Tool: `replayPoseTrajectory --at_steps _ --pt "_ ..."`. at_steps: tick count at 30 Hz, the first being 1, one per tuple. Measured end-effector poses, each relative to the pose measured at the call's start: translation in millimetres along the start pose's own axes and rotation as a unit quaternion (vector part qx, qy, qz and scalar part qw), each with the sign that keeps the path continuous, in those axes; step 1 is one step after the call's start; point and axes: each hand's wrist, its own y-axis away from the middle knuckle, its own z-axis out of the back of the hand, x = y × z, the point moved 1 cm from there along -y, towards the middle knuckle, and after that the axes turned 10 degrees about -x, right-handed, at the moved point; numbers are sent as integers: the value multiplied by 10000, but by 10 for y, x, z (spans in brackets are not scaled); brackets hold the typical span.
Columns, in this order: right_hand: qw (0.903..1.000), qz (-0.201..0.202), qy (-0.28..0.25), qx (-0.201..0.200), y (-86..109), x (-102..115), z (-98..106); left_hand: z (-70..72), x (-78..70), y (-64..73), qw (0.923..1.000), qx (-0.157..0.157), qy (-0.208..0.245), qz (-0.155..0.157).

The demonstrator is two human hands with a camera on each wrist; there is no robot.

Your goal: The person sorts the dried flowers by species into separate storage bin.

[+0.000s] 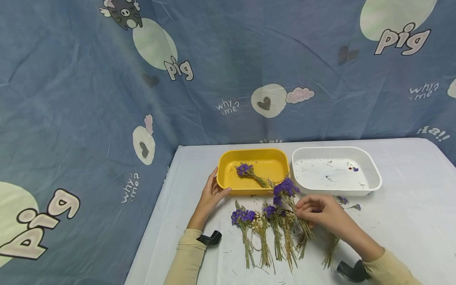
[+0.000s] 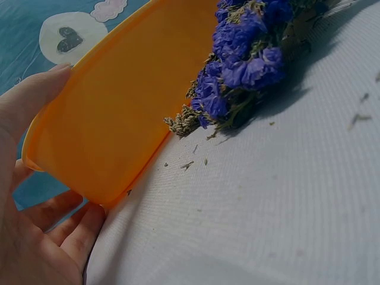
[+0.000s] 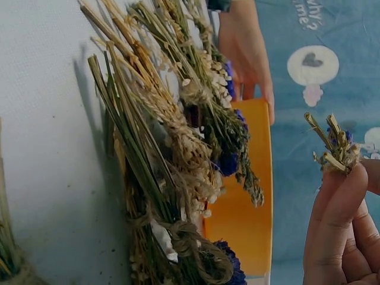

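Note:
My left hand (image 1: pixel 211 196) grips the near left corner of a yellow tray (image 1: pixel 225 158); in the left wrist view the thumb lies along the rim and the fingers curl at the base. A bunch of dried purple flowers (image 1: pixel 244 169) lies in the tray, stems toward the right. With thumb and fingertips, my right hand (image 1: pixel 325 211) pinches a short sprig of dried stems (image 3: pixel 334 142) with a bit of purple. Beside those fingertips is a larger purple flower bunch (image 1: pixel 286 188), its head by the yellow tray's front. A twine tie (image 3: pixel 202 249) shows on one bunch.
Several dried bunches lie in a row before the yellow tray, among them a purple one (image 1: pixel 244 216) and a cream one (image 1: pixel 263 233). A white tray (image 1: pixel 374 178) with scattered bits stands at right. Loose stems (image 1: pixel 331 251) lie below the right hand. A printed blue curtain (image 1: pixel 221 47) hangs behind.

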Motion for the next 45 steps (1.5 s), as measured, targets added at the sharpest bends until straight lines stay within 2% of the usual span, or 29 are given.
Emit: replayPoseTrajectory --at_steps 7,13,24,32,45 --pt "9998 -146 137 -47 -86 5 -7 7 -17 11 10000 -5 10 27" --pt "9995 -99 284 -96 -189 27 -3 13 -12 6 10000 -11 -2 -9" --pt "9990 165 385 156 -445 97 12 21 -2 8 10000 2 39 -15" --pt "9983 2 532 228 -659 93 29 24 15 14 9999 37 118 13" --pt "9957 -3 864 328 -906 141 25 3 2 3 10000 -18 20 -20"
